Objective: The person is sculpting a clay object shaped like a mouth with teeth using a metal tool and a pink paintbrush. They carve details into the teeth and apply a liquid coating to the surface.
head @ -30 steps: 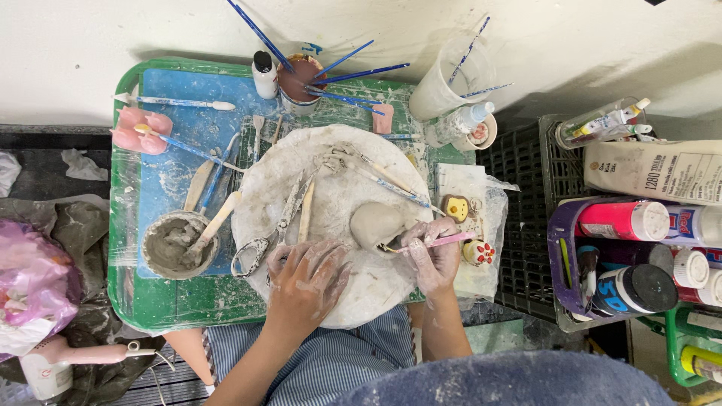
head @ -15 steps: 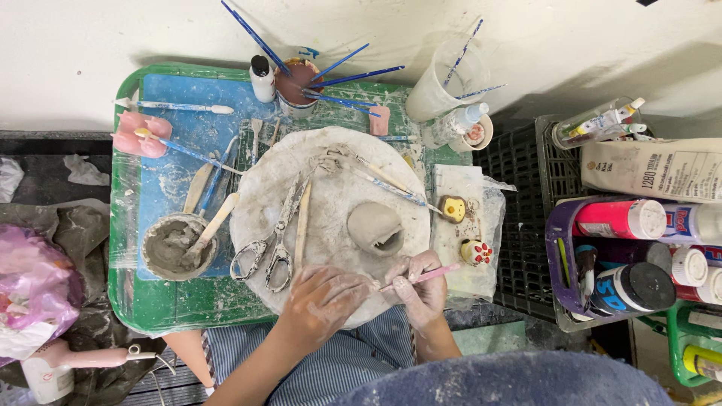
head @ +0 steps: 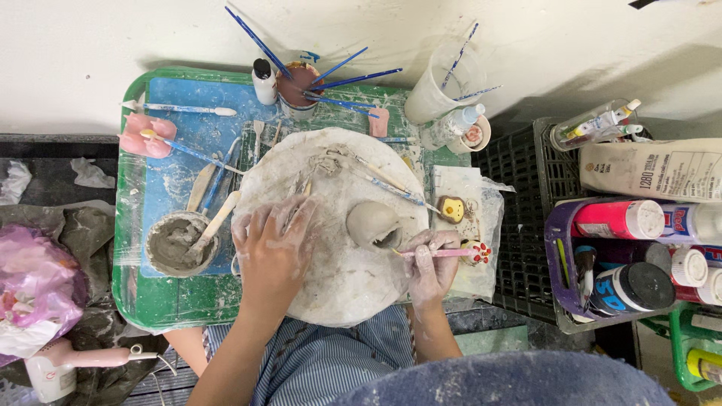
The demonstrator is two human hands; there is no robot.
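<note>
Clay piece (head: 374, 223) just beyond right fingers (head: 430, 242)

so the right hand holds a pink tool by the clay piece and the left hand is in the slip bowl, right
Not quite. In the head view the left hand lies flat on the round board, not in the slip bowl. The right hand does hold the pink tool by the clay piece.

Matt grey clay is seen in the small pot (head: 374, 223), smooth and damp-looking. The round board (head: 338, 278) is coated in dry whitish slip, rough. The green tray (head: 162, 301) is glossy plastic under smeared film. The pink tool (head: 440, 253) looks like smooth plastic.
</note>
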